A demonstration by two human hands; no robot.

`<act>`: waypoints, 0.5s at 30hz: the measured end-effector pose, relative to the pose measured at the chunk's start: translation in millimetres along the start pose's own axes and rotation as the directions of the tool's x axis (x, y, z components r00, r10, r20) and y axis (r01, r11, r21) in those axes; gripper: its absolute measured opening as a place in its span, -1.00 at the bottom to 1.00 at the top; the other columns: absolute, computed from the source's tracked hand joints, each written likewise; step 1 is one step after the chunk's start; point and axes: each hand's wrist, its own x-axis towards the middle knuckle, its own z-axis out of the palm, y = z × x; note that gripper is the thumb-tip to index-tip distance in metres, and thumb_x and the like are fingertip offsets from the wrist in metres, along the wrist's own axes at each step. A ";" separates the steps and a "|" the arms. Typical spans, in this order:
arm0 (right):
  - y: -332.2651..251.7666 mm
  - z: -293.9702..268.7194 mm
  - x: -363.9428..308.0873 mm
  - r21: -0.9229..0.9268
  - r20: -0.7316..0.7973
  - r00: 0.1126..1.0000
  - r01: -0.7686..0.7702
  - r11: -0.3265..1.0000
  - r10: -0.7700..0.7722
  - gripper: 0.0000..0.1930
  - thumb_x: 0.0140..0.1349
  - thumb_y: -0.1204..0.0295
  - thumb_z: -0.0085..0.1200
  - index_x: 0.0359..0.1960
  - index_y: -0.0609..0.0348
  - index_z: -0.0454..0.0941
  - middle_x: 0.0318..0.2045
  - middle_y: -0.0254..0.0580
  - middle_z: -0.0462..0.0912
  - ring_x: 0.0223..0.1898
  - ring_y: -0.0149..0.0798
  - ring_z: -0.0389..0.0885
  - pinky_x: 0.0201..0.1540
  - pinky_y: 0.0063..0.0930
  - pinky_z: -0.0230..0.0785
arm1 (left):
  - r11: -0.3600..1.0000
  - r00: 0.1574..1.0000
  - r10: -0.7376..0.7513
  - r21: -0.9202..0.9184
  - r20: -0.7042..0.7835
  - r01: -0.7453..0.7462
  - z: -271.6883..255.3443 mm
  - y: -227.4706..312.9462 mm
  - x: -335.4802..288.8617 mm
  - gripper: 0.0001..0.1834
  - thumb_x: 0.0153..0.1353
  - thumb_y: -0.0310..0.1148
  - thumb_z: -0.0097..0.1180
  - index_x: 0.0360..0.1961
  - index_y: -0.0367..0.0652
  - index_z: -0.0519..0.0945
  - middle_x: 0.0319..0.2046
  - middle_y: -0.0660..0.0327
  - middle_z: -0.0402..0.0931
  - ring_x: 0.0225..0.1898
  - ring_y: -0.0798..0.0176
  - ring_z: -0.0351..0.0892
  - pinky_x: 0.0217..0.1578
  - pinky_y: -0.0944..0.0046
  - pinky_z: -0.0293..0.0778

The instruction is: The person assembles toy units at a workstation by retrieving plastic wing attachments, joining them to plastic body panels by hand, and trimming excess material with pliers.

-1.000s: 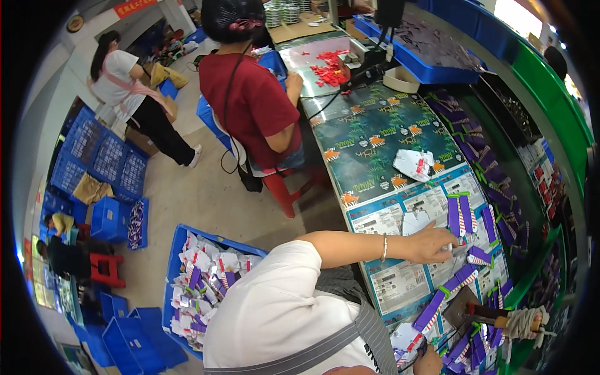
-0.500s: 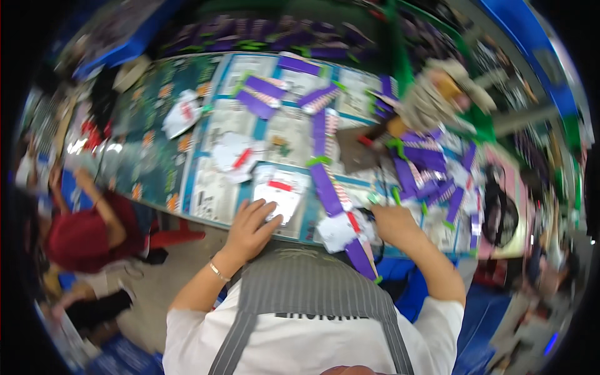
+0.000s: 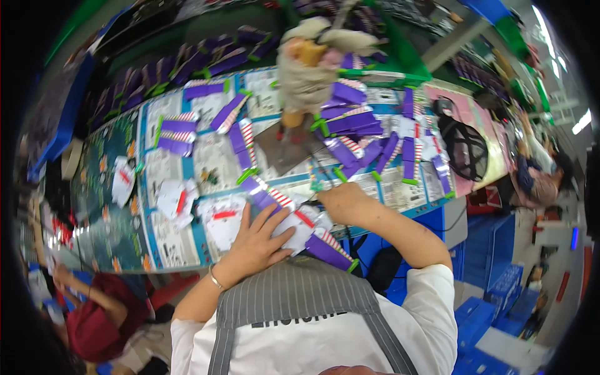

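My left hand [image 3: 257,239] lies flat with its fingers spread over a white piece with a red strip [image 3: 302,234]. From this piece, purple flaps with red-and-white stripes and green tips stick out, one purple flap [image 3: 328,251] toward my apron and one away from me. My right hand [image 3: 344,201] is closed beside the piece's right side; whatever its fingers hold is hidden. Left of my left hand lies another white piece with a red strip [image 3: 220,220], and beyond it a third white piece [image 3: 177,204].
A cloth-wrapped post [image 3: 303,78] stands on a dark plate [image 3: 275,150] ahead. Purple striped pieces [image 3: 353,122] pile up to its right. A black fan [image 3: 465,150] sits on the pink surface at far right. Another person in a dark red top [image 3: 103,319] sits at the lower left.
My view has swung to the right. My left hand has moved from the neighbouring white piece onto the one with purple flaps. My right hand stays closed beside that piece.
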 end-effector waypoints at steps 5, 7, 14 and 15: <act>-9.0 4.6 -17.5 -0.049 -0.274 0.954 -0.139 0.989 0.120 -0.81 0.01 0.41 0.05 -0.33 0.21 0.46 -0.43 -0.05 0.59 -0.32 -0.06 0.62 -0.29 -0.13 0.41 | 0.996 0.999 0.043 0.080 0.004 -0.043 0.7 -2.4 0.5 -0.56 -0.06 -0.12 0.26 -0.12 0.04 0.55 0.16 0.15 0.27 0.20 0.03 0.19 0.15 -0.33 0.00; -20.4 9.9 -26.6 0.279 -0.245 0.951 -0.114 0.954 0.186 -0.74 0.06 0.34 0.07 -0.22 0.16 0.45 -0.37 -0.08 0.60 -0.30 -0.04 0.61 -0.25 -0.15 0.41 | 0.994 0.998 0.056 0.090 -0.001 -0.055 4.3 -3.5 -1.3 -0.55 -0.08 -0.11 0.27 -0.11 0.05 0.55 0.16 0.15 0.27 0.20 0.02 0.19 0.15 -0.32 0.00; -0.5 35.6 -85.3 0.705 -0.346 0.889 0.035 0.708 0.300 -0.64 0.05 0.52 0.02 -0.05 0.10 0.47 -0.16 -0.07 0.58 -0.12 -0.05 0.55 -0.06 -0.27 0.39 | 0.994 0.979 0.113 0.019 -0.171 -0.111 -17.8 -5.8 -12.0 -0.56 -0.11 -0.34 0.30 -0.11 0.01 0.53 -0.02 0.13 0.45 0.02 0.02 0.43 0.16 -0.29 0.02; 12.9 34.3 -104.6 0.696 -0.389 0.850 0.018 0.718 0.355 -0.69 0.05 0.56 0.00 -0.10 0.17 0.49 -0.18 -0.08 0.59 -0.11 -0.13 0.56 -0.06 -0.33 0.38 | 1.000 0.972 0.027 0.006 -0.233 -0.026 -21.8 -10.2 -21.3 -0.60 -0.10 -0.40 0.26 -0.15 -0.01 0.53 -0.04 0.13 0.46 0.02 0.01 0.44 0.15 -0.26 0.05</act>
